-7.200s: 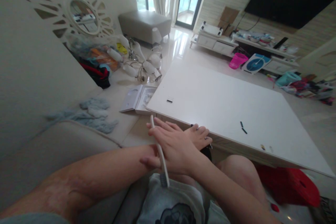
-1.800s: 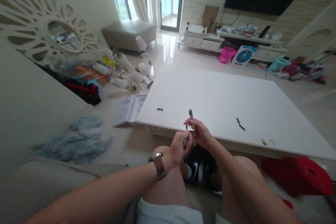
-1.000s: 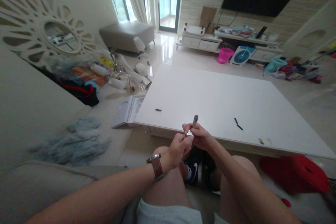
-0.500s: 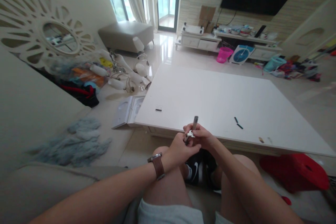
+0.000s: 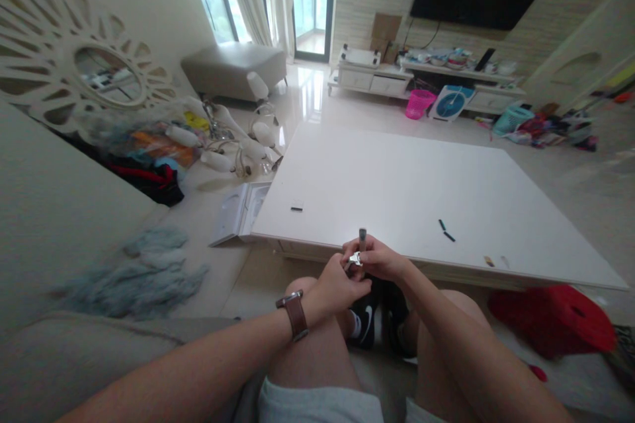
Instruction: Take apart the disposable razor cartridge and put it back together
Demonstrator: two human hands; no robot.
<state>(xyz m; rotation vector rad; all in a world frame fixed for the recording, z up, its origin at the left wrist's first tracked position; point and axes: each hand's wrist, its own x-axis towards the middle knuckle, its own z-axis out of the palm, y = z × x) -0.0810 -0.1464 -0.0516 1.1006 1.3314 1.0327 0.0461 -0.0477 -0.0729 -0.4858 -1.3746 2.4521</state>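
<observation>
My left hand (image 5: 344,283), with a brown-strapped watch (image 5: 297,316) on its wrist, and my right hand (image 5: 381,259) meet in front of the table's near edge, above my knees. The fingers of both are closed around a small metal tool (image 5: 355,260) with a shiny silver part and a grey, bar-like end pointing up. Fingers cover much of it, so its exact kind is hard to make out. Two short dark strips (image 5: 445,230) lie on the white table (image 5: 387,178) to the right. A small white piece with a dark edge (image 5: 296,207) rests at left.
Small flat brown bits (image 5: 489,261) lie near the table's right front. A red stool (image 5: 555,320) stands at right. An opened white box (image 5: 231,211) is on the floor at left, near lamp parts (image 5: 253,139) and a grey fluffy cloth (image 5: 143,271).
The view has shifted slightly. Both hands still hold the small metal tool, which has turned a little; its grey end looks more upright and its silver part shows more.
</observation>
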